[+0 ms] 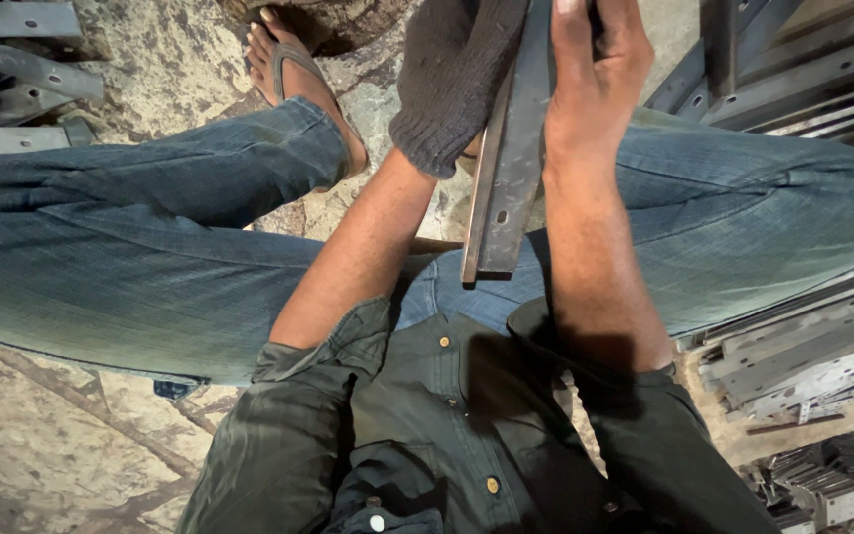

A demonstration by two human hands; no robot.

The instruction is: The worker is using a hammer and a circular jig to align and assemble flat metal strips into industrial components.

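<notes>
Rough stone floor (61,465), pale and stained, lies under you, and at its far left edge you have a small heap of grey metal bars (12,79) with holes in them. Moving right, your knees in blue jeans (130,247) cross the whole view, and one foot in a sandal (294,74) rests on the floor above them. Your left hand (452,74) wears a dark knitted glove and it is closed around the left side of a long steel angle bar (506,168), which stands almost upright between your knees, its lower end just above your lap. Your right hand (595,69) is bare and it grips the same bar from the right side, fingers wrapped over the edge. I think the bare hand is the risk: if the bar slips down, a sharp edge or burr may cut the palm, and the lower end can hit your thigh. On the right, more grey angle sections (793,59) lean behind your knee, and lower right is a stack of flat drilled plates (812,366), near enough to catch your elbow. No packages, labels or signs can be seen anywhere.
</notes>
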